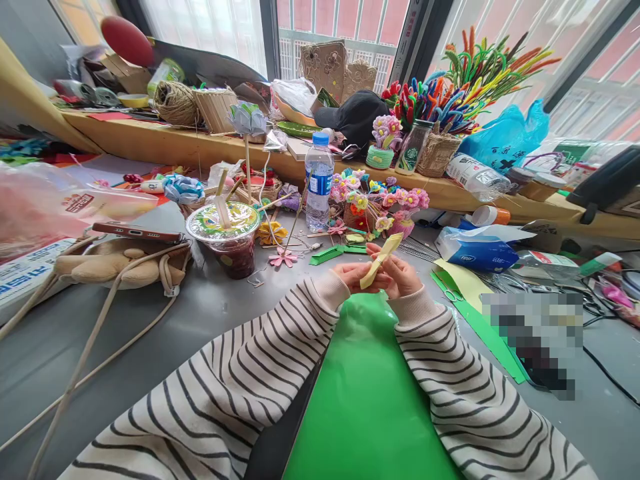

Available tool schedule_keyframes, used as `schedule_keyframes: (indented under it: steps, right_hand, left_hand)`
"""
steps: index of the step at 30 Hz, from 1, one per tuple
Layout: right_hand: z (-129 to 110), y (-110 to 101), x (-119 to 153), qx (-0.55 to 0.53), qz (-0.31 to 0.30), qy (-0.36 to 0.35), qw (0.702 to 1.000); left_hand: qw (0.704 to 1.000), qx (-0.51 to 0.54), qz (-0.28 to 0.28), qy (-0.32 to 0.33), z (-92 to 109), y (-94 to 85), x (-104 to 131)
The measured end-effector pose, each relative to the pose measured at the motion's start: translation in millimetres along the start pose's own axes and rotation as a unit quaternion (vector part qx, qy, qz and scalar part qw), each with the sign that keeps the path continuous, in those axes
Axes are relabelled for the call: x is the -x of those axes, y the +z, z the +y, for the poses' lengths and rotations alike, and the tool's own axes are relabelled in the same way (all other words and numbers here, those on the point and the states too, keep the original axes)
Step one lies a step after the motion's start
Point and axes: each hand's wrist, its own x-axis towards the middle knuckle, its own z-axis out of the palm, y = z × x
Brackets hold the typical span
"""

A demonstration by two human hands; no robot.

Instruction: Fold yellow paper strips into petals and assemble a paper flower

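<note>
Between my two hands is a folded yellow paper strip [381,260], held up at a slant above the grey table. My left hand [353,275] pinches its lower end, and my right hand [403,272] grips it nearer the upper end; some fingertips are hidden behind the paper. Below my wrists a large green sheet [370,393] covers my front. Just beyond my left hand lie folded green paper strips [327,255]. To the right of my right hand, a yellow paper sheet [467,290] and a long green paper strip [493,343] lie beside small scissors [453,293].
A lidded drink cup [223,237] with straws stands on the left, near a tan bag [125,267] with long straps. Behind my hands are a water bottle [319,183] and pastel craft flowers [400,200]. A blue tissue pack [475,250] lies at right.
</note>
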Motion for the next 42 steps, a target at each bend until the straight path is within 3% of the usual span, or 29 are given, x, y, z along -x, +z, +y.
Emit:
schedule_keyframes:
  steps: [4,8,14,23,36,42]
  right_hand:
    - [7,-5,-7,0.034,0.062,-0.058,0.996]
    - [14,-8,-10,0.051,0.071,-0.066,0.994]
    - [8,-5,-8,0.053,0.084,-0.058,0.993]
    - [5,-1,-3,-0.068,0.059,0.016,0.996]
    - [2,-1,5,-0.105,-0.103,0.075,0.986]
    - [3,-2,7,-0.062,-0.123,0.072,0.988]
  left_hand:
    - [0.975,-0.140,0.130,0.110,-8,-0.2,-4]
    - [0.948,-0.228,0.167,0.143,-11,-1.9,-4]
    - [0.949,-0.258,0.115,0.140,-2,1.5,3]
    - [0.990,-0.089,0.094,0.058,-1,2.1,2]
    - [0.999,0.015,-0.030,0.006,-3,-3.5,3]
    - [0.997,0.031,-0.070,-0.014,-3,-4.7,4]
